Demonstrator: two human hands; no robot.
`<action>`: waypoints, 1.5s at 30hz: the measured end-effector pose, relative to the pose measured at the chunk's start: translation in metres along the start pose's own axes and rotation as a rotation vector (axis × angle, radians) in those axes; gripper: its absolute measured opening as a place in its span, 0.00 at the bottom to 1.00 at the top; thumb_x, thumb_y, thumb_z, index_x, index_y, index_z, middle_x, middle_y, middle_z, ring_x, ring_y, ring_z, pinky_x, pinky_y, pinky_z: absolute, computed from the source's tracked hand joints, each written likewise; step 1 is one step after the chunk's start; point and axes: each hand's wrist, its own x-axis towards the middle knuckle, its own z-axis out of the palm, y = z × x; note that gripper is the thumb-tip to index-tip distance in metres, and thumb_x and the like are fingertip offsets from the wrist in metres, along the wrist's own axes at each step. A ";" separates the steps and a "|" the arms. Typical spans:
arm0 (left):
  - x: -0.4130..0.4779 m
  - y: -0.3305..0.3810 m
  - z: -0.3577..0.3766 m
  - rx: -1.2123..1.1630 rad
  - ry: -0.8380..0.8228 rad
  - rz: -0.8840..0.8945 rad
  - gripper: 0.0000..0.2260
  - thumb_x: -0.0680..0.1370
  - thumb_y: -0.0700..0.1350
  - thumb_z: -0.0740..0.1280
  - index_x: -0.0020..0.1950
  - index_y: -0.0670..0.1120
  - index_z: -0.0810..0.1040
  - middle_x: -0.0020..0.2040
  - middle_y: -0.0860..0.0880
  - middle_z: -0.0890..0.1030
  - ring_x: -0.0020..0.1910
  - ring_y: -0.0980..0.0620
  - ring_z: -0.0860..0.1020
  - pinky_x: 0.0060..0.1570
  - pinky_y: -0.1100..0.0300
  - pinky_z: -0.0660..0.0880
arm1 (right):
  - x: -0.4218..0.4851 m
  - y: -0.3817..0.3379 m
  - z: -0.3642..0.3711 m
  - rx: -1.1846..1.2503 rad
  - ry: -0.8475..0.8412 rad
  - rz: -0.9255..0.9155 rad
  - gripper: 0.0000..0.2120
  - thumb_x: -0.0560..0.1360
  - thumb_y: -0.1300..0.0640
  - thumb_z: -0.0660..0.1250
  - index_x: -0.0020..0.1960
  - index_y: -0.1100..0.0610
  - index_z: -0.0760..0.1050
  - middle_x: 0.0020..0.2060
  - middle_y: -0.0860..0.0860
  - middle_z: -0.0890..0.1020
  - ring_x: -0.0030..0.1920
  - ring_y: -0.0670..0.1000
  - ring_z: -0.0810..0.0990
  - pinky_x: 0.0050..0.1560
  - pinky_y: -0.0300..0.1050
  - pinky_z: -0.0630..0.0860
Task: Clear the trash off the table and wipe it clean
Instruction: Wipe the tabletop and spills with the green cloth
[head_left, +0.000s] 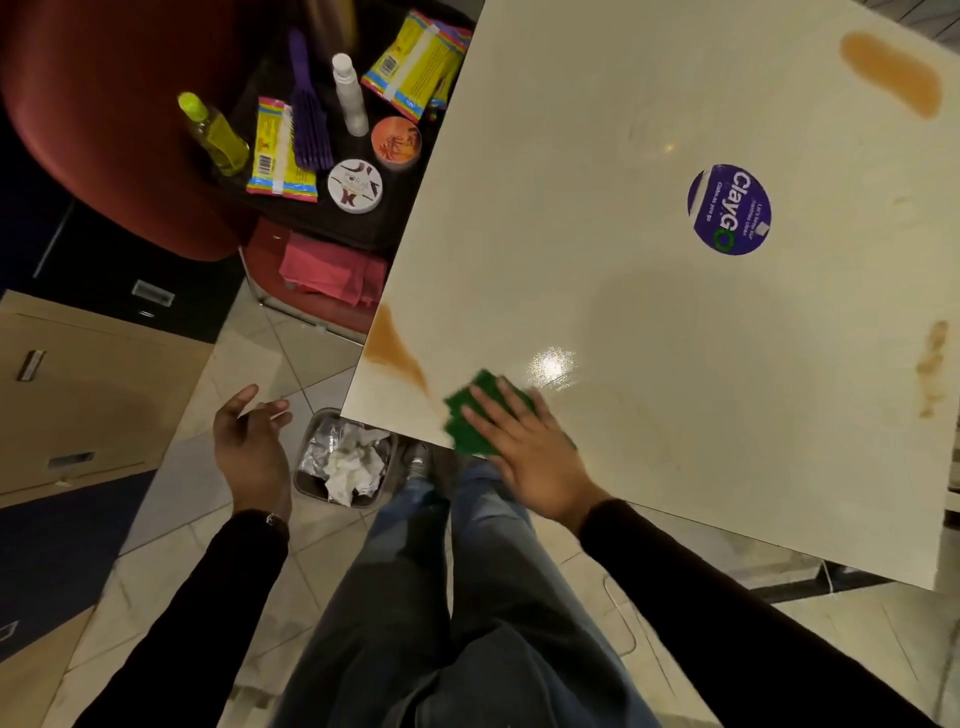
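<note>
Pad (470, 405) under right hand (524, 452) meets table (623, 312) edge.

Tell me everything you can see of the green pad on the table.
The green pad is dark green, flat and roughly rectangular, like a scouring pad or cloth. It lies flat on the white table near its close corner, just right of an orange stain. The right hand presses it with straight, spread fingers, covering much of it; its edges are blurred.

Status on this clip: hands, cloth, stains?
Right hand flat on green cloth at table corner. Left hand open, off table. Orange stains unwiped.
</note>
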 end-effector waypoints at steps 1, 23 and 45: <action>0.000 0.000 0.000 0.007 -0.007 -0.005 0.11 0.78 0.36 0.57 0.58 0.46 0.71 0.41 0.53 0.79 0.42 0.57 0.78 0.48 0.67 0.72 | -0.023 0.018 0.002 -0.005 0.002 0.016 0.29 0.77 0.48 0.53 0.76 0.49 0.51 0.76 0.49 0.54 0.76 0.55 0.49 0.73 0.59 0.50; 0.004 -0.008 -0.043 -0.036 0.078 -0.056 0.11 0.78 0.35 0.57 0.58 0.47 0.71 0.43 0.49 0.79 0.44 0.54 0.77 0.47 0.67 0.72 | 0.148 -0.089 -0.028 0.576 0.346 0.518 0.22 0.79 0.55 0.50 0.73 0.54 0.62 0.75 0.49 0.61 0.77 0.50 0.48 0.75 0.55 0.38; 0.008 0.006 -0.015 -0.004 -0.015 -0.021 0.12 0.79 0.36 0.56 0.59 0.46 0.73 0.43 0.51 0.79 0.44 0.55 0.79 0.45 0.69 0.73 | 0.092 0.078 -0.047 0.199 0.204 0.658 0.25 0.81 0.52 0.51 0.76 0.48 0.52 0.77 0.53 0.51 0.76 0.57 0.44 0.73 0.62 0.40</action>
